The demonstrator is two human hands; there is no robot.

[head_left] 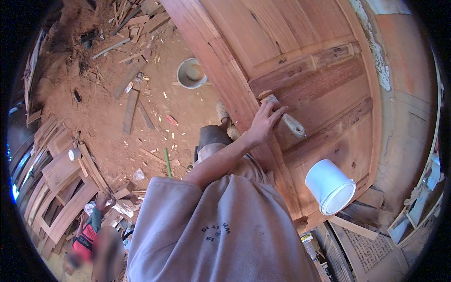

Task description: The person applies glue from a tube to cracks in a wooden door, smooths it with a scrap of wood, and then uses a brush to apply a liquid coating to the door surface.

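My left hand (268, 120) is closed on a paintbrush (294, 126), gripping it around the ferrule. Its pale, worn handle points to the lower right, and the brown bristles touch or nearly touch a reddish wooden panelled door (300, 155). Part of the panel beside the brush looks darker than the wood around it. On the door's near right part rests a white plastic tub (329, 185), its round end facing me. What looks like a bit of my right hand (301, 222) shows at the door's near edge beside my shirt; its fingers cannot be made out.
A grey bucket (191, 73) holding something pale stands on the dirt floor, left of the door. Wood offcuts (131, 111) and shavings lie scattered there. Stacked wooden frames (70, 202) fill the lower left, near a person in red (84, 242). A lattice panel (369, 249) is at lower right.
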